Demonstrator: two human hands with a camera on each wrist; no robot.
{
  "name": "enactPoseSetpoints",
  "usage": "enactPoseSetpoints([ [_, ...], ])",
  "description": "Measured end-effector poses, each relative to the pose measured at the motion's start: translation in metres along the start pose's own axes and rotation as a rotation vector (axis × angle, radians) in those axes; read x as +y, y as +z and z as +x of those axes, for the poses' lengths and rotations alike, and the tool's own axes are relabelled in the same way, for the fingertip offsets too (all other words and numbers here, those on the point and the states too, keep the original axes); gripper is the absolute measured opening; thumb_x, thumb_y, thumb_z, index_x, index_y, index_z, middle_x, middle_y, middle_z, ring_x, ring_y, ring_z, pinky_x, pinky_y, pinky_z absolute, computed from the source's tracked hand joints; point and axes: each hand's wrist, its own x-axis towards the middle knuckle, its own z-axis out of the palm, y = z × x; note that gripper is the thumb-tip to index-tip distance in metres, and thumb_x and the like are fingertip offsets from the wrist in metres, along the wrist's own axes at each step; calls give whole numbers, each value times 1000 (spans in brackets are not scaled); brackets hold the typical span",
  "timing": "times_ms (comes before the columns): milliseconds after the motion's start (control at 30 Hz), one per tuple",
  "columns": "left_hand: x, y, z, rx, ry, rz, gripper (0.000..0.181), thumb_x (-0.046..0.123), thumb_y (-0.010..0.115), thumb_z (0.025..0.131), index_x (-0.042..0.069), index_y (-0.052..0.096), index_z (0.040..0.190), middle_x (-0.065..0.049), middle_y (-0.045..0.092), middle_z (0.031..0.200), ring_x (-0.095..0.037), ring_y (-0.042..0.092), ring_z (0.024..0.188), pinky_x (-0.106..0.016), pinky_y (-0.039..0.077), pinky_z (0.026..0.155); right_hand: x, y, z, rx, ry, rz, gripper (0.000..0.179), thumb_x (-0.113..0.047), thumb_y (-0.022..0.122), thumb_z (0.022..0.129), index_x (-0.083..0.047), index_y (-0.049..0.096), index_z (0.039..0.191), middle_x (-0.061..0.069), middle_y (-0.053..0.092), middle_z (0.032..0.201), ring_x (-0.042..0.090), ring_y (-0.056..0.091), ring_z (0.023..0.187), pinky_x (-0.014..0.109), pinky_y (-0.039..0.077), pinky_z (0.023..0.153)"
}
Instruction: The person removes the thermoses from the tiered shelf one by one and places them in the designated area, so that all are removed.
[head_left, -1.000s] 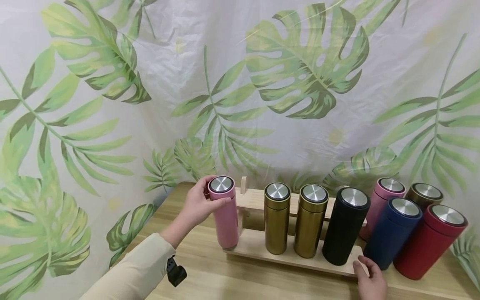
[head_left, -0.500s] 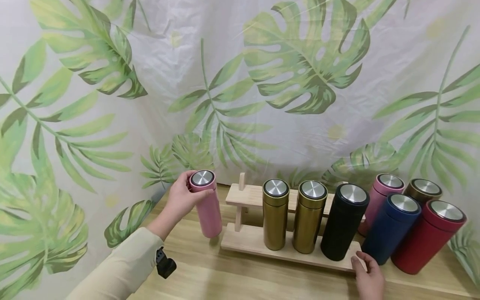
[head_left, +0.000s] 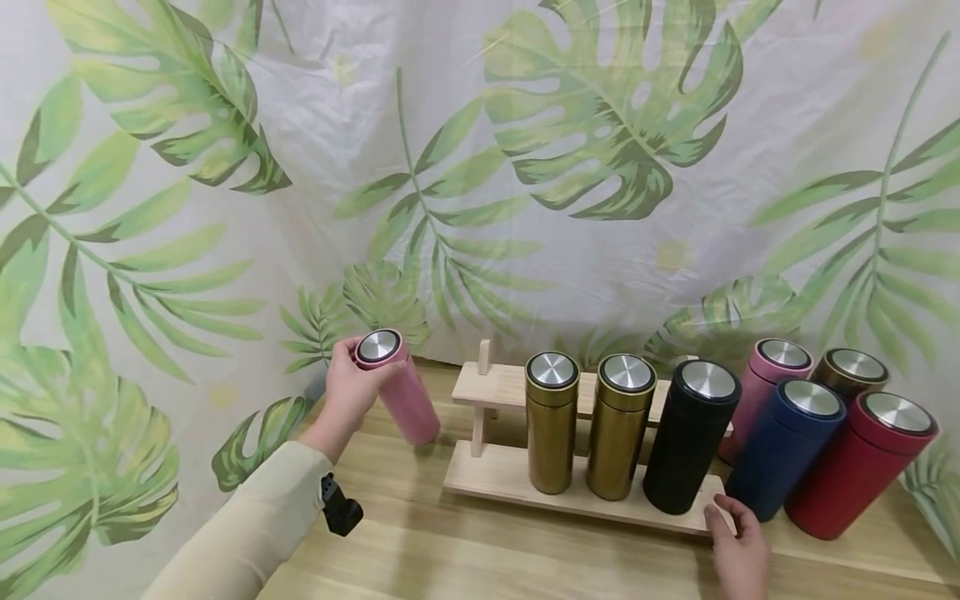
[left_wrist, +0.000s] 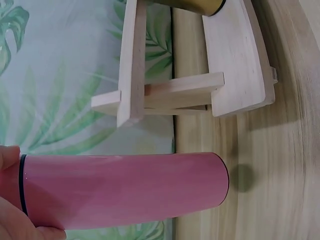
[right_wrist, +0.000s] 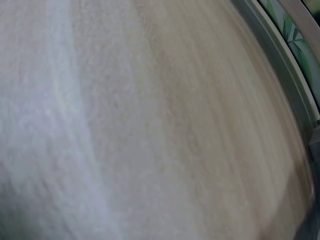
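My left hand (head_left: 351,390) grips a pink thermos bottle (head_left: 407,400) round its upper end, just below the steel-topped lid. The bottle leans, its base toward the rack; in the left wrist view a small shadow lies just past the base of the pink bottle (left_wrist: 130,187), which looks slightly off the table. A two-tier wooden rack (head_left: 491,471) stands to its right. At the rack's right front corner, my right hand (head_left: 738,546) holds the end of the lower board between thumb and fingers. That hand does not show in the right wrist view.
On the lower board stand two gold bottles (head_left: 551,442) and a black bottle (head_left: 686,450). Right of the rack are a blue bottle (head_left: 783,450), a red bottle (head_left: 855,475), another pink bottle (head_left: 757,392) and a brown bottle (head_left: 836,379). A leaf-print cloth (head_left: 465,167) hangs behind the table (head_left: 480,554).
My left hand has lifted the pink bottle off the left end of the lower board and carried it left and back, tilting it. The right hand stays at the rack's corner.
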Motion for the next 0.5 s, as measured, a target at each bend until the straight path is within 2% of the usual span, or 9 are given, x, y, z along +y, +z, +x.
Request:
enactPoseSetpoints([
  [100, -4, 2, 4, 20, -16, -16, 77, 13, 77, 73, -1, 31, 133, -19, 41, 132, -30, 42, 122, -39, 42, 102, 0, -1, -1, -8, -8, -7, 49, -35, 47, 94, 1, 45, 127, 20, 42, 137, 30, 28, 135, 22, 33, 98],
  [233, -9, 7, 11, 48, -18, -32, 75, 14, 78, 71, 1, 33, 130, -17, 43, 129, -27, 44, 120, -37, 43, 100, 0, 0, -1, -13, -9, 18, 50, -35, 48, 94, 2, 43, 128, 20, 41, 136, 30, 26, 136, 39, 28, 110],
  [300, -11, 11, 16, 57, -20, -44, 75, 15, 78, 71, 2, 34, 129, -16, 44, 128, -26, 45, 119, -37, 43, 100, 2, 0, -1, -4, -15, 21, 48, -33, 48, 94, 2, 44, 127, 14, 45, 131, 28, 27, 135, 34, 27, 111],
  [333, -11, 13, 17, 63, -23, -49, 75, 16, 79, 70, 2, 34, 129, -16, 44, 128, -25, 45, 118, -36, 43, 99, 2, 0, 0, 0, -21, 16, 47, -33, 49, 94, 1, 45, 127, 11, 47, 128, 26, 28, 135, 25, 28, 110],
  [433, -13, 22, 24, 91, -27, -72, 74, 17, 80, 69, 3, 35, 126, -15, 45, 126, -25, 47, 117, -36, 44, 99, 4, 0, 0, 12, -36, 0, 44, -32, 50, 94, -1, 47, 126, 1, 49, 120, 19, 32, 133, 4, 30, 94],
  [500, -15, 28, 28, 118, -20, -75, 74, 17, 80, 68, 3, 35, 125, -16, 46, 125, -26, 47, 117, -36, 43, 99, 5, -1, 0, 14, -40, -6, 42, -32, 50, 94, -2, 48, 125, -6, 50, 115, 14, 34, 131, -3, 28, 82],
])
